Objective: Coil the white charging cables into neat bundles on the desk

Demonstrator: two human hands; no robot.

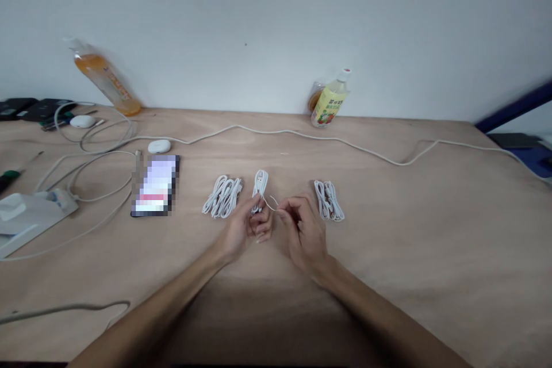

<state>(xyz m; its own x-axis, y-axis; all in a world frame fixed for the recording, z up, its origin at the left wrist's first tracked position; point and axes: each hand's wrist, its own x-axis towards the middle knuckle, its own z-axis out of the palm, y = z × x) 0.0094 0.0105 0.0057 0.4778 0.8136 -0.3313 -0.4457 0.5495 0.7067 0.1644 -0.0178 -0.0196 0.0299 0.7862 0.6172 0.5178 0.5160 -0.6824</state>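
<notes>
My left hand (254, 221) is closed on a coiled white cable (260, 183), which stands up from between thumb and fingers. A thin white twist tie (271, 204) runs from that coil to my right hand (304, 230), whose thumb and forefinger pinch its end. Just left of my left hand lies a group of bundled white cables (223, 195) on the wooden table (388, 253). Beyond my right hand rests another group of bundled white cables (329, 201). The fingers of both hands partly hide what they grip.
A phone (156, 186), a white earbud case (159, 146) and a power strip (32, 218) with looping cords are on the left. One long white cord (293, 131) crosses the table. Against the wall stand an orange drink bottle (107, 83) and a yellow-labelled bottle (330, 100).
</notes>
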